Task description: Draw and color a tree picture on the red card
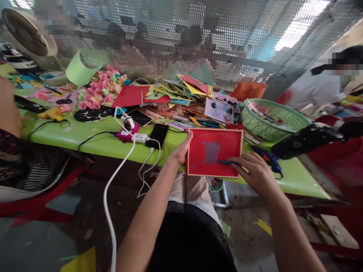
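Note:
A red board (229, 145) with a pale wooden frame is tilted up over the front edge of the table. On it are a grey-purple shape like a tree trunk (212, 152) and a faint cloud-like outline above. My left hand (180, 152) grips the board's left edge, thumb along the frame. In my right hand (256, 170) is a slim dark pen-like stick (225, 162), pinched between the fingers. Its tip meets the lower right of the grey-purple shape. The exact kind of stick cannot be made out.
A green table (96, 145) carries a magenta power strip (126, 133), white cables, a black phone (158, 135), pink paper flowers (98, 88), piled cards and a green basket (273, 119). A black cylindrical object (303, 141) juts in at right. Other people sit on both sides.

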### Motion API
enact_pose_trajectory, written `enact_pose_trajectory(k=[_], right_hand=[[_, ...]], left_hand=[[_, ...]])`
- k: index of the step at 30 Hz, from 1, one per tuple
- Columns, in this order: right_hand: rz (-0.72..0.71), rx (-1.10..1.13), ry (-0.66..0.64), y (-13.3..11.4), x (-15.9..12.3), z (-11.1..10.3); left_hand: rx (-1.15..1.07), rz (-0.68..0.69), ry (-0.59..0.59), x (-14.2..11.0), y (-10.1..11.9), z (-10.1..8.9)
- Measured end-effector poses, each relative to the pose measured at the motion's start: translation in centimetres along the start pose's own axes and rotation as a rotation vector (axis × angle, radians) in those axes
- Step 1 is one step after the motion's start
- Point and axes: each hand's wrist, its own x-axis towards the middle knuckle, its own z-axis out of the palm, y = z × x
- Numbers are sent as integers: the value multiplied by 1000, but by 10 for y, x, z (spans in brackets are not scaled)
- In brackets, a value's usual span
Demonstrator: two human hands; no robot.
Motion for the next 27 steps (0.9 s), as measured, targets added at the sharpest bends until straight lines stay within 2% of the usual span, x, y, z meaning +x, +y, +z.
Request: enact_pose_trajectory(k=[6, 12, 21, 27], right_hand=[[48, -46, 83, 1, 4, 0], [24, -7, 38, 1, 5, -2], [72, -94, 219, 13, 20, -2], [41, -74, 167, 12, 16, 1]], left_hand=[[-1, -5, 17, 1, -1, -2], [-1, -11, 3, 4, -2, -7], [55, 10, -14, 0, -2, -6], [58, 24, 10, 1, -4, -8]])
